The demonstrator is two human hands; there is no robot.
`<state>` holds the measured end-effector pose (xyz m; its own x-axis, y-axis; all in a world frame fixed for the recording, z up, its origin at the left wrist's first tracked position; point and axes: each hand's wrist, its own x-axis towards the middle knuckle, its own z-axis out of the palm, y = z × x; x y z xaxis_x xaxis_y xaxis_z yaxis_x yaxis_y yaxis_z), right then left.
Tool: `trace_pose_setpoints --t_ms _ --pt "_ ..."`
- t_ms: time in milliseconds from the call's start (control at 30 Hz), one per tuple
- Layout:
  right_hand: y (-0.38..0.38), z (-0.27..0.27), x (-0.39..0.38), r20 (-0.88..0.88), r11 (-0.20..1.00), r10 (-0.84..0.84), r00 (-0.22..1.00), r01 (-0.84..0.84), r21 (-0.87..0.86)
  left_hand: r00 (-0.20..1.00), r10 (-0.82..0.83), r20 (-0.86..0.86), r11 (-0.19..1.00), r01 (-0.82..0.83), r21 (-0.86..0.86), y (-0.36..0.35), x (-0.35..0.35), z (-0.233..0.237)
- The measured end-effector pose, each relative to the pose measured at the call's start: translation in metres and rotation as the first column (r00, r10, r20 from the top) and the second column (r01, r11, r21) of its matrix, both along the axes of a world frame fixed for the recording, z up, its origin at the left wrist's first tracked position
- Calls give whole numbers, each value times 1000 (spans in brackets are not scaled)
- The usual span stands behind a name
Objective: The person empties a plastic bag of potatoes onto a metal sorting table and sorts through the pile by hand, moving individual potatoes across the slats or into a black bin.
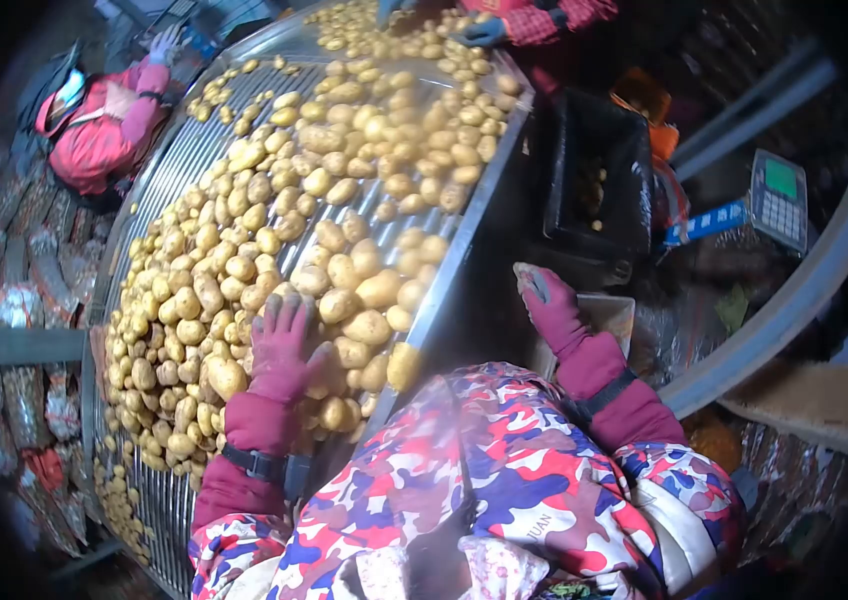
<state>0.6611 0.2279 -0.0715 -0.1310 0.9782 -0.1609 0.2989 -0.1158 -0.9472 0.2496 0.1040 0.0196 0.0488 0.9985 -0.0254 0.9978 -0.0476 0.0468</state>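
Many potatoes point(240, 267) cover a slatted metal roller table point(176, 157). My left hand point(286, 345), in a dark pink glove, rests on the potatoes with its fingers spread and holds nothing. My right hand point(547, 297), gloved too, is held to the right of the table's metal edge, below a black crate point(599, 170). Its fingertips point up and left; whether they grip anything is hard to make out. Below that hand sits a pale tray point(609, 320), partly hidden by my sleeve.
A person in pink point(99, 140) stands beyond the table's left side. Another person's gloved hand point(484, 33) touches potatoes at the far end. A scale display point(780, 200) and curved metal bar point(794, 300) are at right.
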Motion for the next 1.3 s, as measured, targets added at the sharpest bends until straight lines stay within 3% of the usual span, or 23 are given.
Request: trace_pose_setpoints --t_ms 67,100,167,200,300,333,400,533,600,700,733,833,867,900,967,1033,1133,1233,1267,1300 --pt "18 22 -26 44 982 79 996 -85 166 999 15 -49 991 -21 -130 -6 -6 -2" --pt "30 22 -37 132 913 82 988 -128 387 999 19 -27 991 -22 -132 1 -7 -3" --pt "49 17 -60 292 628 38 956 -250 737 999 36 24 990 -32 -140 14 -12 -5" --pt "53 34 -74 279 633 101 955 -278 722 1000 -14 0 992 14 -128 24 -18 -6" --pt "70 37 -98 411 604 103 906 -385 698 996 42 80 978 -24 -209 62 -28 -1" --pt "74 28 -103 484 644 88 871 -420 640 994 55 99 978 -34 -206 73 -36 -1" --pt "80 22 -103 624 607 94 776 -541 582 987 74 141 980 -45 -196 83 -52 -1" --pt "89 24 -103 709 571 102 698 -625 532 918 242 314 970 -241 -44 73 -86 9" --pt "81 55 -102 732 620 190 654 -658 427 951 268 153 962 -272 9 45 -108 35" --pt "102 84 -120 776 717 391 494 -693 80 952 299 -59 950 -292 107 8 -167 19" --pt "116 101 -131 729 720 530 433 -684 -117 962 243 -127 964 -224 146 2 -165 26" --pt "133 113 -166 731 703 465 499 -710 38 981 176 -81 980 -167 107 -6 -161 35" --pt "149 95 -179 719 644 423 552 -741 190 983 179 -35 980 -175 97 -1 -159 31" --pt "162 96 -202 736 651 395 550 -733 198 982 186 -24 979 -183 92 1 -158 30" --pt "187 91 -243 673 583 367 642 -723 372 981 193 -4 978 -192 76 2 -159 31" --pt "207 93 -286 729 592 254 635 -698 402 977 212 16 975 -213 70 2 -155 35" --pt "227 69 -337 552 612 104 827 -491 620 981 190 35 978 -192 77 1 -161 35" --pt "228 58 -359 551 781 325 768 -547 301 983 182 20 979 -183 95 1 -163 30" --pt "218 55 -357 714 630 248 655 -669 394 984 180 15 978 -181 101 2 -162 32" --pt "203 60 -355 743 563 285 606 -733 382 985 170 30 980 -173 100 0 -162 37"
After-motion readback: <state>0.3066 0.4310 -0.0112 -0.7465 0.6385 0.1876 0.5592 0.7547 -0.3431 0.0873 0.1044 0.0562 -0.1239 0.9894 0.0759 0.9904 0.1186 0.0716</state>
